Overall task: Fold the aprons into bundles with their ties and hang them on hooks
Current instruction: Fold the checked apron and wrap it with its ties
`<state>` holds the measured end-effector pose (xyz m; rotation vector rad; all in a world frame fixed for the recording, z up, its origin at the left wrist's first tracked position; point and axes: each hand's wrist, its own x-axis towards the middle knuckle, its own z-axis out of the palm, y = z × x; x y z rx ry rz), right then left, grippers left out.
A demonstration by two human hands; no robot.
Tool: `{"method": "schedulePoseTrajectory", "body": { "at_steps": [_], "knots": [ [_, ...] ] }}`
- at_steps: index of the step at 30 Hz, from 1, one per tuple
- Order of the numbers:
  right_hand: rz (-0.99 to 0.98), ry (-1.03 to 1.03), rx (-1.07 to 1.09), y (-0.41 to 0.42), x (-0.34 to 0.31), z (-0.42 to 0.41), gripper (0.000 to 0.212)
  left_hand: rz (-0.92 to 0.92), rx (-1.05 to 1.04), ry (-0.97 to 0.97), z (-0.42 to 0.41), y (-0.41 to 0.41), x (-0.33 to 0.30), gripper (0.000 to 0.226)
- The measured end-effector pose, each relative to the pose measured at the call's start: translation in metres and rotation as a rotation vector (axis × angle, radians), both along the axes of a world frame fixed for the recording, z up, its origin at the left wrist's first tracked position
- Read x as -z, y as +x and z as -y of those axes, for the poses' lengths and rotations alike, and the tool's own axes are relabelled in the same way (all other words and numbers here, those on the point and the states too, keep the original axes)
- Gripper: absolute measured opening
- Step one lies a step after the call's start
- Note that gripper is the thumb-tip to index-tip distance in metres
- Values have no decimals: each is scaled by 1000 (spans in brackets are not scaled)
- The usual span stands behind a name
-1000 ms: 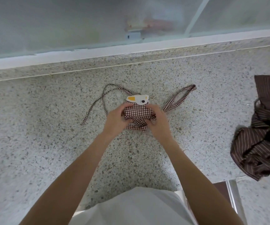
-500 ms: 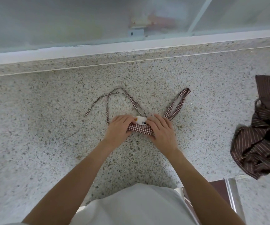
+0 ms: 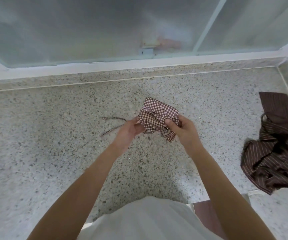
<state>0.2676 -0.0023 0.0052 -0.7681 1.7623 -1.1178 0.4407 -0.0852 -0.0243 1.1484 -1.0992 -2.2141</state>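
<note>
- Checked apron bundle (image 3: 158, 116) held just above the speckled counter (image 3: 53, 161), a little to 1 o'clock of the view's middle.
- Right hand (image 3: 183, 130) curled round the bundle's 3 o'clock edge, thumb pressed onto the top fold.
- Left hand (image 3: 128, 132) closed at the 9 o'clock edge, seemingly pinching the ties; exact finger contact blurred.
- Loose tie ends (image 3: 113, 124) trailing toward 9 o'clock, lying on the counter.
- Best done, likely: keep the right thumb clamped so the folds cannot spring open, draw the ties taut with the left, wrap snugly round the middle, then tuck or knot, leaving a loop for a hook.
- Risk: soft cloth slumps, and a slack wrap would let the bundle unroll.
- Striped brown apron (image 3: 276, 146) crumpled at 3 o'clock, well apart, not yet folded.
- Counter of pale terrazzo-like stone, flat, with a raised kerb toward 12 o'clock.
- Frosted window (image 3: 87, 28) behind the kerb at 12 o'clock, white-framed; small latch near its lower rail.
- No hooks in view.
</note>
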Motion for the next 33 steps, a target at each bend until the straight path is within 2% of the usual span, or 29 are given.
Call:
{"method": "schedulePoseTrajectory", "body": {
  "at_steps": [3,5,8,13,15,16,18,20,22,24,26,28,29,31,33],
  "knots": [
    [130,-59,139,0,-15,-8,20,76,165,-175,-19,3,-14,23],
    [125,-64,188,1,-19,-13,20,164,129,-304,-30,7,-18,20],
    [149,-78,269,5,-15,-23,21,250,46,-377,-42,21,-15,12],
    [71,-119,347,15,-3,-40,19,519,48,-583,-58,48,-7,9],
    [-87,-116,376,17,0,-45,18,584,65,-690,-62,61,-8,12],
    [-230,-103,364,16,1,-47,20,616,110,-757,-63,68,-8,14],
    [-634,-95,258,12,2,-54,23,701,265,-963,-61,78,-14,20],
    [-1005,-162,20,9,-1,-59,21,773,409,-1215,-52,80,-26,21],
    [-1147,-204,-353,4,-7,-61,19,715,454,-1359,-36,74,-46,19],
    [-1043,-217,-710,4,-14,-62,19,593,463,-1404,-17,67,-67,17],
    [-686,-223,-867,10,-22,-62,18,518,459,-1348,-2,61,-79,15],
    [-252,-244,-781,19,-34,-60,16,454,416,-1170,3,57,-78,15],
    [-98,-272,-685,23,-40,-58,15,430,379,-1082,3,55,-73,16],
    [65,-336,-463,27,-46,-52,18,458,314,-946,-4,52,-61,19],
    [123,-349,-289,28,-47,-45,21,493,281,-807,-16,51,-45,16]
  ]
}}
